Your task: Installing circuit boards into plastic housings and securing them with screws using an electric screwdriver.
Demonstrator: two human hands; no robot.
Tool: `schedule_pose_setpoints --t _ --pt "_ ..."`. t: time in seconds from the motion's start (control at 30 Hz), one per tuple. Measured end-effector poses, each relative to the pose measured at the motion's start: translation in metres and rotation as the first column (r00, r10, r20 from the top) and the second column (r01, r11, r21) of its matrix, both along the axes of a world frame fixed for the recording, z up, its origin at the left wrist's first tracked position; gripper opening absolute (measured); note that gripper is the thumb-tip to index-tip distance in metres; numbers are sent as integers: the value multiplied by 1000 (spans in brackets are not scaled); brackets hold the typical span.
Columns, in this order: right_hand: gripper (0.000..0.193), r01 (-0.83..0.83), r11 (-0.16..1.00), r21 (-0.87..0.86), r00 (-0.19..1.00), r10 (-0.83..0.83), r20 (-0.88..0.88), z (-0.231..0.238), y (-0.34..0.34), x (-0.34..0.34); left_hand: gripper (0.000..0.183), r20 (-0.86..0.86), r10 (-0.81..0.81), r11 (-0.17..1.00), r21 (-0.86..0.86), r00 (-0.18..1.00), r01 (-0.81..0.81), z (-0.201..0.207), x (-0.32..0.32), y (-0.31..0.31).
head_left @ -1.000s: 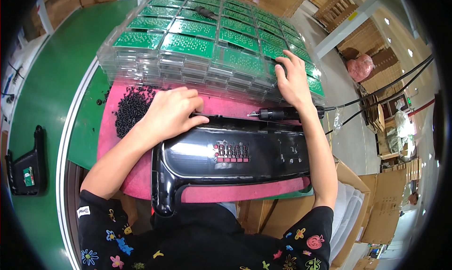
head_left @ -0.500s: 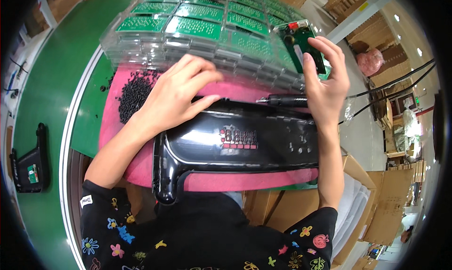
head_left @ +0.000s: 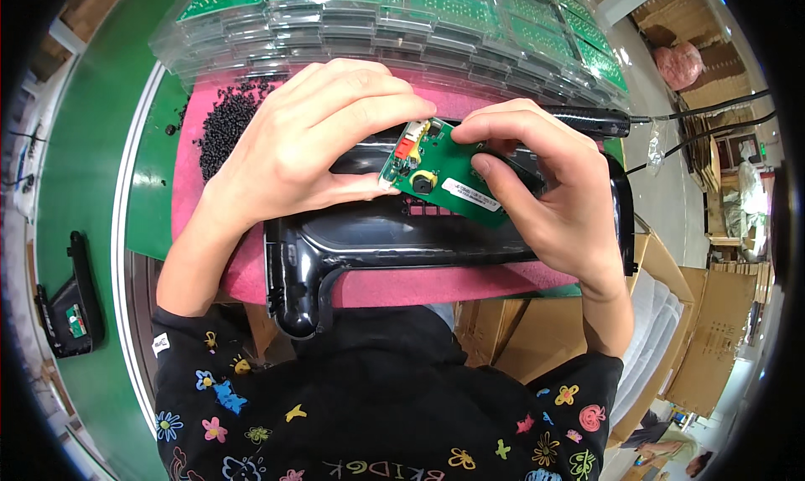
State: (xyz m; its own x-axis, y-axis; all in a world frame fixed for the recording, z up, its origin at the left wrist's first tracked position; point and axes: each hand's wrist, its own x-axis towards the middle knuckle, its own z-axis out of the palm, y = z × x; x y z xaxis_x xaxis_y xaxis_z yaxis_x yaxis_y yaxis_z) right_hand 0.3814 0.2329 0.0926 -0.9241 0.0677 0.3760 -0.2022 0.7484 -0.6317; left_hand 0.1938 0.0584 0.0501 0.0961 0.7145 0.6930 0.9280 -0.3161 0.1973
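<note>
A green circuit board (head_left: 459,169) is held up over a glossy black plastic housing (head_left: 394,242). It carries a red and a white connector, a small round black part and a white label. My left hand (head_left: 293,145) grips the connector end, thumb below and fingertips at the upper edge. On the opposite end, my right hand (head_left: 558,192) pinches the board between thumb and forefinger. Beneath the hands, the housing lies across a pink mat (head_left: 453,288), its handle-like arm pointing toward me. The hands and board cover much of its upper side.
Stacked clear trays (head_left: 335,36) of green boards stand behind the mat. A heap of small black screws (head_left: 225,133) lies at left. A black electric screwdriver (head_left: 591,120) with cables rests at right. Another black housing (head_left: 75,301) lies far left; a cardboard box (head_left: 671,263) stands right.
The board has come from the trays at the upper right down over the housing, carried by my right hand. My left hand has closed on its connector end.
</note>
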Motion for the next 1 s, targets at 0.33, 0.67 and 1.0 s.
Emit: schedule_pose_setpoints --t 0.33,0.67,1.0 --pt "20 354 932 80 928 -340 -149 -11 12 29 77 141 -123 992 29 982 120 -5 -7 2" --pt "29 147 947 -286 963 -71 259 -32 11 74 62 258 -125 836 -492 958 241 -12 15 -5" --pt "67 127 989 -78 966 -106 236 -51 27 65 64 203 89 766 -640 975 64 -14 17 -1"
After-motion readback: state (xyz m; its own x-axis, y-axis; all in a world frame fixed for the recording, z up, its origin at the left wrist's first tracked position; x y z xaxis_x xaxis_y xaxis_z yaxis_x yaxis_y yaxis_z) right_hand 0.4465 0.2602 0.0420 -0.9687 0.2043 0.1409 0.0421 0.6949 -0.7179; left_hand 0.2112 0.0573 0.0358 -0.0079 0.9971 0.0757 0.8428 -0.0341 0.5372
